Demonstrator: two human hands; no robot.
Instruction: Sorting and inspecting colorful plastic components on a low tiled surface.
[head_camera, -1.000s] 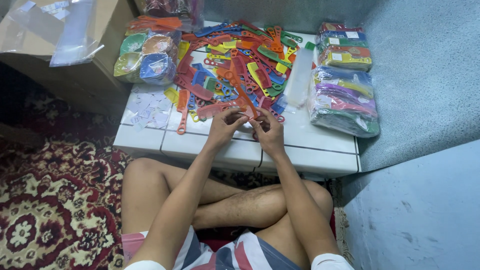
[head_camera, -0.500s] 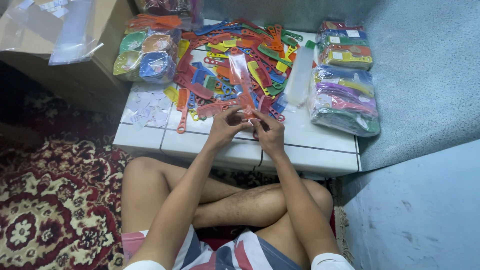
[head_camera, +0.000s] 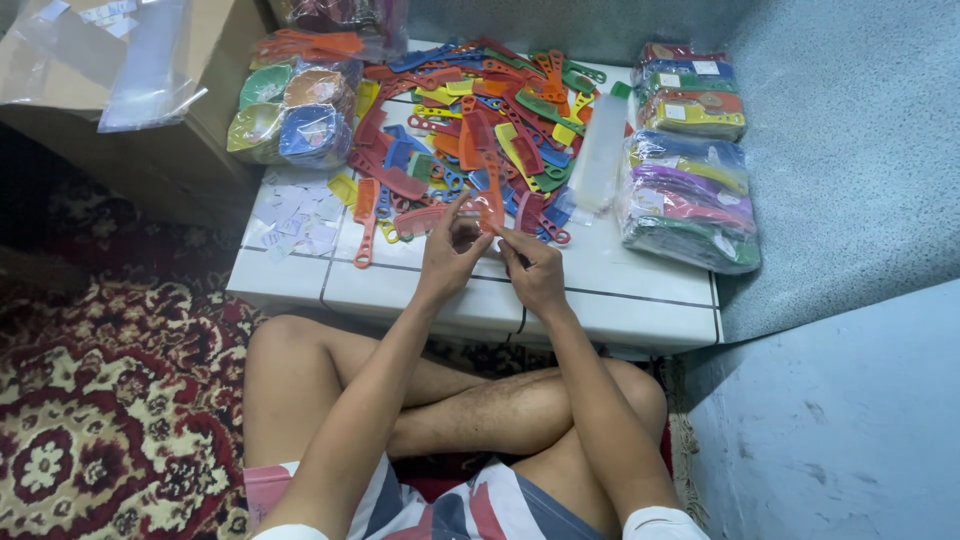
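The person sits cross-legged on the patterned rug (head_camera: 90, 420), drawn close to the low white worktop (head_camera: 620, 300), so both hands can meet just over its near edge. The left hand (head_camera: 452, 250) and the right hand (head_camera: 533, 272) come together on an orange comb (head_camera: 492, 200), fingers pinching it from either side, upright, likely so it can be slid into a thin clear sleeve; whether a sleeve is already round it I cannot tell. The loose pile of coloured combs (head_camera: 480, 120) lies right behind the hands, within easy reach. Finished bagged bundles (head_camera: 690, 200) are stacked off to the right, well apart, and round coloured packs (head_camera: 290, 115) sit to the left.
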